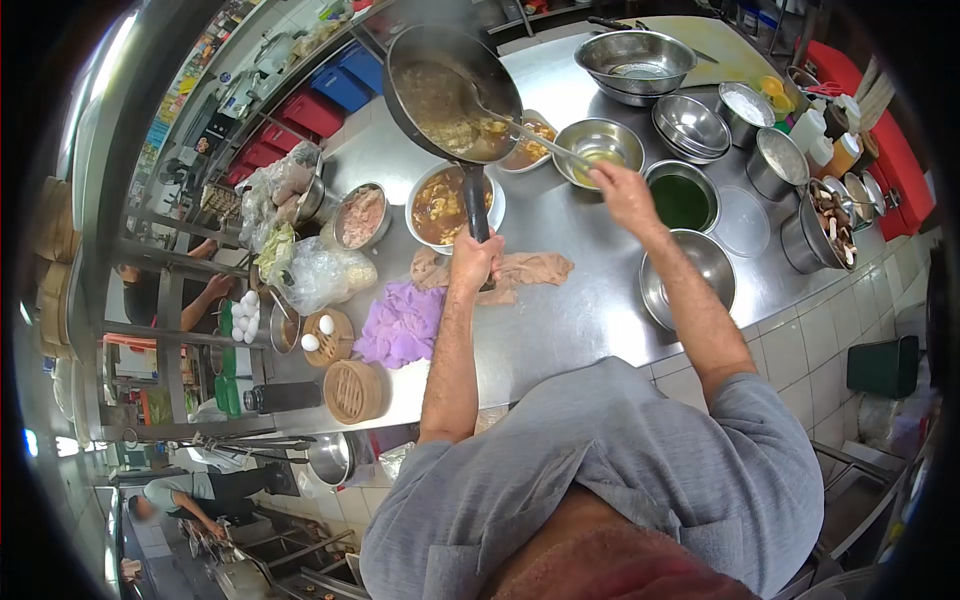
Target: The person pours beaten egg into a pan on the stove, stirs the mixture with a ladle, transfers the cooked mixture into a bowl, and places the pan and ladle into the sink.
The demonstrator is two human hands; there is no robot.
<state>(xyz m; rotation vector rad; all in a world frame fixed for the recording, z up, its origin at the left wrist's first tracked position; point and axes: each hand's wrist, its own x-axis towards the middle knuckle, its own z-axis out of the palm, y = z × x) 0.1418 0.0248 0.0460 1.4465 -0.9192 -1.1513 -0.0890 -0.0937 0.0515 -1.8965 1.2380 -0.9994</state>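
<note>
My left hand [474, 260] is wrapped round the black handle of a deep frying pan [410, 62], held tilted above the steel table. Broth with pale, chunky pieces lies in the pan. My right hand [624, 203] grips the long metal handle of a ladle [555, 147], whose head dips into the pan's food. Below the pan stands a white bowl [411, 212] of brown soup with yellowish bits. A second bowl of similar soup [537, 150] is partly hidden behind the ladle. Under my left wrist lies a brown cloth [535, 272].
Steel bowls [637, 62] stand across the table, one with dark green liquid [682, 201]. A purple cloth [400, 322], bamboo steamers [353, 391], eggs [245, 318] and a bowl of raw meat [361, 217] are left. A pot of mushrooms [815, 240] stands right. Another person [190, 495] works lower left.
</note>
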